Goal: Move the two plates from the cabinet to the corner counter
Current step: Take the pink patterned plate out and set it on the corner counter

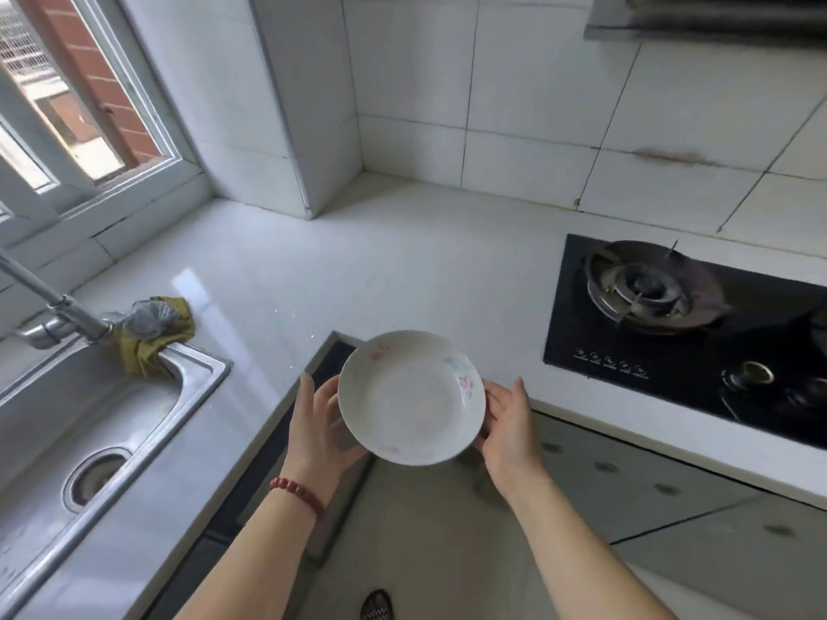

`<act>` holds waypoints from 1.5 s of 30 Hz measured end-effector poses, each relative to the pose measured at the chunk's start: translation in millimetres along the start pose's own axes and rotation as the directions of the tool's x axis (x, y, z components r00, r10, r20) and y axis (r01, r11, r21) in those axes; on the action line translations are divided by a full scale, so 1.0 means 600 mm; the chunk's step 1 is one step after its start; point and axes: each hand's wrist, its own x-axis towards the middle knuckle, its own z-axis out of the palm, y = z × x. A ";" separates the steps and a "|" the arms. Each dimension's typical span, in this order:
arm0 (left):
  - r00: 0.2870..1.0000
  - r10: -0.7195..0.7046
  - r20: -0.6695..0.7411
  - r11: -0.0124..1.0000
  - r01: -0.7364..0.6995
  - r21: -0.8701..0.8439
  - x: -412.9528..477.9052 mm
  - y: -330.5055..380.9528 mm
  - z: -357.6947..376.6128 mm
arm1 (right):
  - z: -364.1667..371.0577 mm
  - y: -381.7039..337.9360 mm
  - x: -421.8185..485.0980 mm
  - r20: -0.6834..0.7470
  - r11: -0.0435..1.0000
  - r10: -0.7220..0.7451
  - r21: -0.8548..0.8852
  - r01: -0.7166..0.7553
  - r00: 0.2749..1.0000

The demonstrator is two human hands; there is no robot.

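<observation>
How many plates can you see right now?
1. A white plate held between the left hand and right hand, at the counter's inner corner. A second could be stacked beneath it, hidden.

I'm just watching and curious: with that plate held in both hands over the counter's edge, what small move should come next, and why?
Probably carry the plate forward and set it down on the corner counter. The left hand and right hand grip opposite rims, holding it in the air at the counter's inner edge. The white surface ahead, between the sink and the stove, looks bare.
</observation>
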 end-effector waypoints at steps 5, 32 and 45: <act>0.993 -0.001 0.117 0.999 -0.005 0.052 0.007 0.045 0.074 | -0.018 -0.073 -0.026 -0.100 0.989 -0.120 0.078 0.128 0.988; 0.517 -0.447 0.731 0.868 0.052 0.494 -0.347 -0.267 0.607 | -0.566 -0.208 -0.495 -0.827 0.734 -0.222 0.207 0.647 0.516; 0.164 -0.584 0.795 0.802 -0.036 0.597 -0.623 -0.467 0.802 | -0.799 -0.212 -0.763 -0.955 0.559 -0.211 0.060 0.827 0.211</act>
